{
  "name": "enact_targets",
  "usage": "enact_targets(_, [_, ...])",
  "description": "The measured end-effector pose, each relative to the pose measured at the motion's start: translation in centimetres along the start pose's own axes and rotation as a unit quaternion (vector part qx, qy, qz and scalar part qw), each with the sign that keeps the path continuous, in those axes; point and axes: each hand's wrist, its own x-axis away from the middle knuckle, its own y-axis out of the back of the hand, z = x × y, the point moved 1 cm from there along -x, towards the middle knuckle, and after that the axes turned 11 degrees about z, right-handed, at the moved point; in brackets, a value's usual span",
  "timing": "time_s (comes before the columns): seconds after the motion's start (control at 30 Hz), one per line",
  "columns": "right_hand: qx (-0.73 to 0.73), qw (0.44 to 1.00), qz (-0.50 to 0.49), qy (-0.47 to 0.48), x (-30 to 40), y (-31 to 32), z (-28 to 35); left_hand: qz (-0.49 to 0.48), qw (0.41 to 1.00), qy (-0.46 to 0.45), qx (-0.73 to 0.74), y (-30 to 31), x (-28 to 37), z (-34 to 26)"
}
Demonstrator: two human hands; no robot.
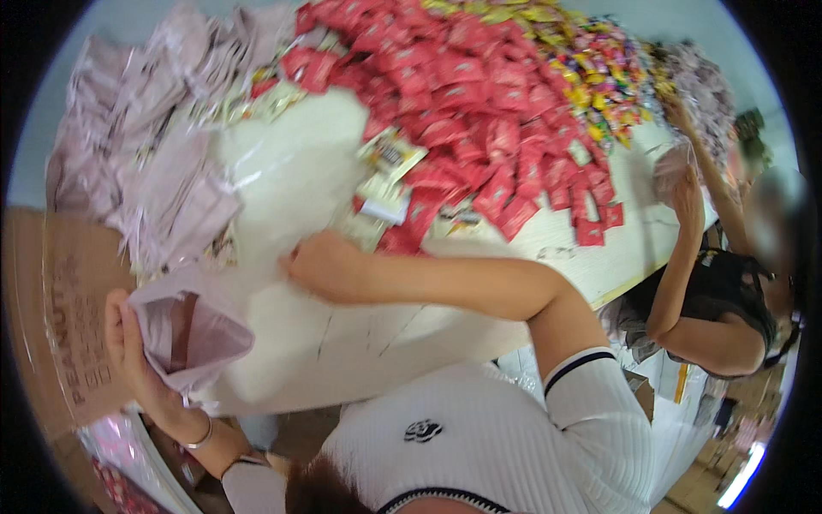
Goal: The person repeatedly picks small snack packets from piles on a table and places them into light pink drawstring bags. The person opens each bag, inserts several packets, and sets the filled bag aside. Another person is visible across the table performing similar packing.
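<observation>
My left hand [125, 340] grips the side of a pale pink fabric drawstring pouch [221, 337]. The pouch's mouth gapes upward, and a brownish strip shows inside it. Over the white tabletop [289, 160], my right hand [327, 266] is curled with its fingers bent inward; blur and the hand itself hide whether anything is in it. Just beyond that hand are cream-coloured wrapped packets [392, 154] and the near edge of a large heap of red sachets [462, 90].
More pink pouches [173, 173] are piled at the left, above a cardboard box [64, 308]. Colourful wrapped candies [603, 70] and yellow packets [533, 16] lie at the far side. At the right, a co-worker's hand [687, 189] holds another pouch [671, 170].
</observation>
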Motion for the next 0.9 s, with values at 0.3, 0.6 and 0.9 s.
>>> enact_targets(0.3, [-0.604, 0.756, -0.222, -0.118, 11.7, 12.1, -12.9, 0.011, 0.992, -0.127, -0.017, -10.6, -6.5, -2.1])
enact_targets(0.6, [-0.207, 0.804, -0.357, -0.427, 17.5, 20.4, -40.7, 0.144, 0.979, -0.113, 0.095, -19.6, -10.5, -0.4])
enact_targets(0.9, [-0.144, 0.753, -0.384, -0.514, 12.5, 17.8, -51.6, 0.189, 0.977, -0.065, 0.076, -21.0, -10.1, -0.3])
